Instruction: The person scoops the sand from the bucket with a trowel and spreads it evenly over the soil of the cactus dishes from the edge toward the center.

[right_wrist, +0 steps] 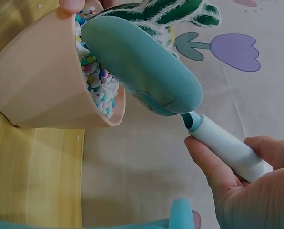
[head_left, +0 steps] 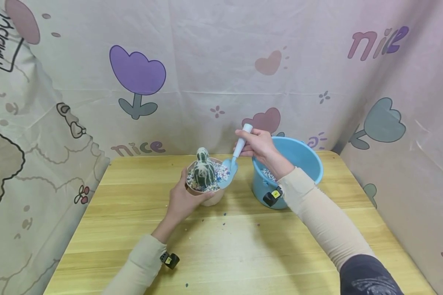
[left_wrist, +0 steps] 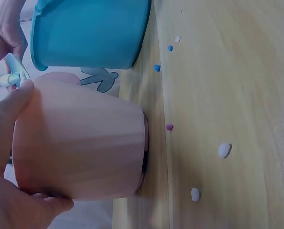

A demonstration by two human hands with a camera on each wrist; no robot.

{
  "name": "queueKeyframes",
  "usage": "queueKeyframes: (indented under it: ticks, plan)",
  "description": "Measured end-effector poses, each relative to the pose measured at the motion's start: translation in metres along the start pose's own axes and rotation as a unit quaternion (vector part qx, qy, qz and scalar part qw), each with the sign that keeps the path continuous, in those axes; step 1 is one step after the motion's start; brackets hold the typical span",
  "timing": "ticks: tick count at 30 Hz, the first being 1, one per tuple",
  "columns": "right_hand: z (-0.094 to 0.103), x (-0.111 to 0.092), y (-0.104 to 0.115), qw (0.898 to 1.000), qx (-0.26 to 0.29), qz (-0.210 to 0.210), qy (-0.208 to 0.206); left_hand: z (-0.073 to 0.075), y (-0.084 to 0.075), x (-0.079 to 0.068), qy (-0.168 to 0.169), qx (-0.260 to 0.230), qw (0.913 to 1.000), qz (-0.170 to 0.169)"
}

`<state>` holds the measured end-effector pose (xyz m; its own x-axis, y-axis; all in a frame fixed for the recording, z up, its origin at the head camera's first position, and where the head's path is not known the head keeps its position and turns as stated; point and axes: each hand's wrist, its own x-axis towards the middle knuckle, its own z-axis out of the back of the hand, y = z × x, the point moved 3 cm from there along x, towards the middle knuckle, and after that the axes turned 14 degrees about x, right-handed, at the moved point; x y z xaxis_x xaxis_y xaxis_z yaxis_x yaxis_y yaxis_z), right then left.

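A small cactus stands in a peach-pink pot whose top is covered with multicoloured pebbles. My left hand grips the pot's near left side, thumb and fingers spread around its rim. In my right hand is a light blue trowel, held by its pale handle. The trowel's blade tilts down over the pot's right side, with pebbles on it in the head view. Its underside faces the right wrist camera, close to the cactus.
A blue bucket with pebbles inside stands right of the pot, under my right forearm. Loose pebbles lie scattered on the wooden table. A printed curtain hangs behind the table's back edge and along both sides.
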<state>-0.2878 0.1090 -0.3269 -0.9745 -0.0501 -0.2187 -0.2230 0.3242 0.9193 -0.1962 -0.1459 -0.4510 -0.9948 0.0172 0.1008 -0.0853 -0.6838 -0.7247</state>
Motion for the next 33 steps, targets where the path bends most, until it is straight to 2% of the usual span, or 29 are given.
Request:
queueKeyframes:
  ticks: [14,17,24,29,33]
  plan:
    - [-0.001,-0.001,0.0,1.0,0.006,0.008,-0.008,-0.001,-0.003,0.0,-0.006,0.004,1.0,-0.004]
    - [0.0,-0.001,0.001,1.0,0.002,0.009,-0.01,0.0,-0.001,0.001,0.014,0.001,0.9999,-0.003]
    - [0.004,-0.001,0.001,1.0,-0.006,0.008,-0.01,0.01,0.012,0.006,0.09,-0.014,0.9958,-0.014]
    - [0.005,-0.002,0.001,1.0,0.003,0.004,-0.01,0.013,0.017,0.013,0.109,-0.017,0.9932,-0.037]
    - [0.004,-0.002,0.001,1.0,0.008,0.002,-0.008,0.013,0.017,0.016,0.108,-0.035,0.9926,-0.042]
